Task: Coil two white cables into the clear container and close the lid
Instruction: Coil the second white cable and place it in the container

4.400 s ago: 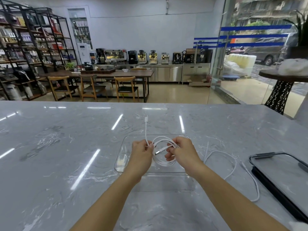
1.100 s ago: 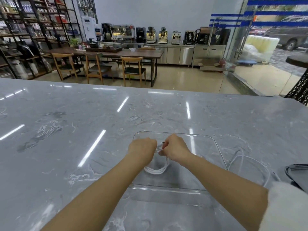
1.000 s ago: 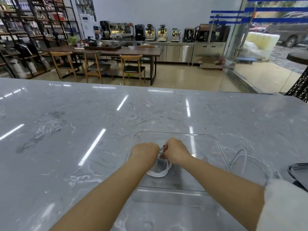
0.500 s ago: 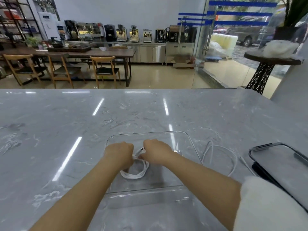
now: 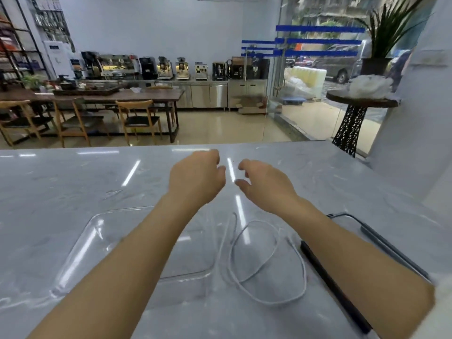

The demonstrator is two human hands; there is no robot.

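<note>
Both hands are raised above the marble counter [image 5: 73, 187], beyond the work, and nothing is held in either. The left hand [image 5: 195, 177] is loosely curled, fingers bent inward, and the right hand [image 5: 265, 185] is half open with the thumb apart from the fingers; a small gap is left between the two.

A loose white cable [image 5: 269, 260] is seen lying on the counter in a few slack, overlapping loops, just beside the right wall of the clear container [image 5: 80, 243] and below the right forearm, nearer the body than either hand. The container sits under the left forearm, which hides much of its floor; whether a coiled cable lies inside cannot be told. A dark-rimmed lid [image 5: 381, 243] rests to the right of the cable, partly covered by the right arm.

The cable is judged to be light, thin and limp, with some springiness, so that loops may be expected to open again once released. A pinch near one plug end is suggested, the length then being wound round the fingers. The container looks rigid, smooth and probably slippery, and may slide on the polished counter if pushed.
</note>
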